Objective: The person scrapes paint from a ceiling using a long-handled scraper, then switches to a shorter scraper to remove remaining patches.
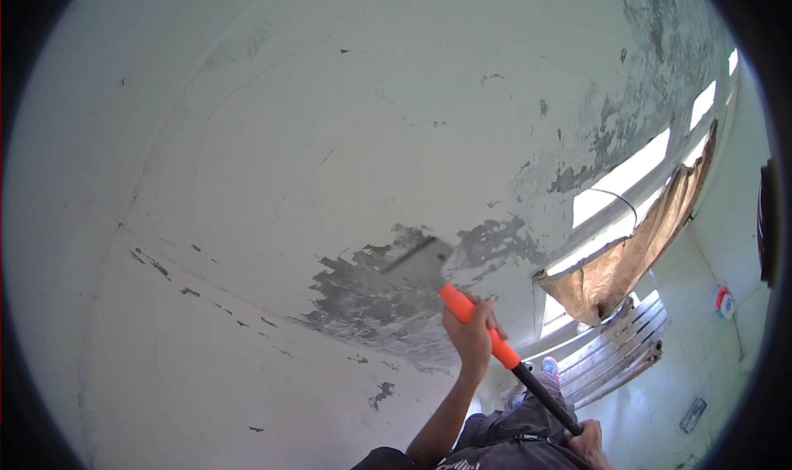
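My left hand (469, 336) is wrapped round the orange grip of a long-handled scraper (505, 354), close below its head. Lower down, my right hand (588, 443) closes on the end of its black shaft. The wide metal blade (422, 262) points up and left, overlapping a grey patch (355, 295) where the paint has come off. Around that patch, the pale painted surface (272, 156) shows thin cracks and ragged flaked edges.
At the right, a brown curtain (606, 280) hangs across bright windows (627, 173). Below it stands a slatted bench (619, 350). A small red and white object (723, 302) lies farther right. More peeled grey areas (652, 66) spread along the upper right.
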Demonstrator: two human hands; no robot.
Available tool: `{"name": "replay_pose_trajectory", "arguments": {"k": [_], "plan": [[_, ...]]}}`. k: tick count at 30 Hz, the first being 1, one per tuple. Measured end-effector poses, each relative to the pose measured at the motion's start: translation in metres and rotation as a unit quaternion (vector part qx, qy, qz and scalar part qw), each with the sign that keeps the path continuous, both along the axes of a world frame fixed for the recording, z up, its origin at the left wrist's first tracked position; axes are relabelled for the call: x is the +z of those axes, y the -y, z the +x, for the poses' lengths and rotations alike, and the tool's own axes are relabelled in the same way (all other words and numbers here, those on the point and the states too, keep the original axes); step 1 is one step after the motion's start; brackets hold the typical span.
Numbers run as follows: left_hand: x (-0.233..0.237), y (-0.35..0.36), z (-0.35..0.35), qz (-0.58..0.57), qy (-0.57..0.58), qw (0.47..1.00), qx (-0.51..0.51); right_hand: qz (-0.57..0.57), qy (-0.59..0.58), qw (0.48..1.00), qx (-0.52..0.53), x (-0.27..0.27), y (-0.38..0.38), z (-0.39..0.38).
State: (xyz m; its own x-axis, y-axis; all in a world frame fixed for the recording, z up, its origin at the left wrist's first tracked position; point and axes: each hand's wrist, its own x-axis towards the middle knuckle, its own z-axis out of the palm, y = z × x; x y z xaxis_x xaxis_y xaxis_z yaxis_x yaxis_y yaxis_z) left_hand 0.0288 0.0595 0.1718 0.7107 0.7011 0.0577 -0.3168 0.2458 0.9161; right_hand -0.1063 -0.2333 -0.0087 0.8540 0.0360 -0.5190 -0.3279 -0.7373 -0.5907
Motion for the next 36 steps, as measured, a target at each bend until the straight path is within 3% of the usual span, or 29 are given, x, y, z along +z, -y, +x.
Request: {"name": "replay_pose_trajectory", "arguments": {"k": [3,4,7,10,12,15,16,17,20,23,26,29,32,36], "plan": [[0.015,-0.016,-0.006,0.002,-0.008,0.999,0.039,-0.008,-0.014,1.000,0.014,-0.011,0.000,0.002],[0.044,-0.023,-0.011,-0.003,0.033,0.999,0.005,0.005,0.012,1.000,0.017,-0.002,-0.010,0.003],[0.028,-0.023,-0.009,0.002,0.037,0.999,0.017,0.009,0.022,0.999,0.043,0.008,-0.006,0.005],[0.001,-0.005,-0.008,-0.007,-0.018,1.000,-0.002,0.037,-0.061,0.997,0.031,-0.003,0.004,0.001],[0.027,-0.020,-0.011,-0.008,0.006,1.000,0.023,-0.003,0.078,0.997,0.006,-0.008,0.002,-0.009],[0.039,-0.029,-0.018,0.001,0.030,0.999,0.030,0.024,0.144,0.989,-0.003,0.010,-0.019,0.002],[0.040,-0.030,-0.014,0.014,0.051,0.999,0.009,0.034,-0.071,0.994,0.080,0.027,-0.015,0.026],[0.031,-0.024,-0.016,0.014,0.044,0.999,0.009,0.035,-0.078,0.993,0.079,0.014,-0.005,0.013],[-0.002,-0.010,-0.013,-0.012,-0.009,1.000,-0.001,-0.010,0.076,0.997,0.015,-0.047,0.019,-0.017],[0.033,-0.026,-0.014,0.016,0.029,0.999,0.022,0.020,0.072,0.997,0.026,-0.027,0.003,-0.010],[0.038,-0.029,-0.015,-0.007,0.036,0.999,0.012,0.016,0.076,0.997,0.022,-0.008,-0.002,-0.004],[0.001,-0.016,-0.018,-0.023,-0.015,1.000,0.009,0.036,0.033,0.998,0.042,0.033,-0.005,-0.001],[0.008,-0.021,-0.022,-0.025,-0.014,1.000,0.000,0.043,-0.040,0.997,0.058,0.070,-0.010,0.009],[0.008,-0.018,-0.019,-0.031,0.002,1.000,0.004,0.041,-0.009,0.998,0.052,0.059,-0.001,-0.004]]}}
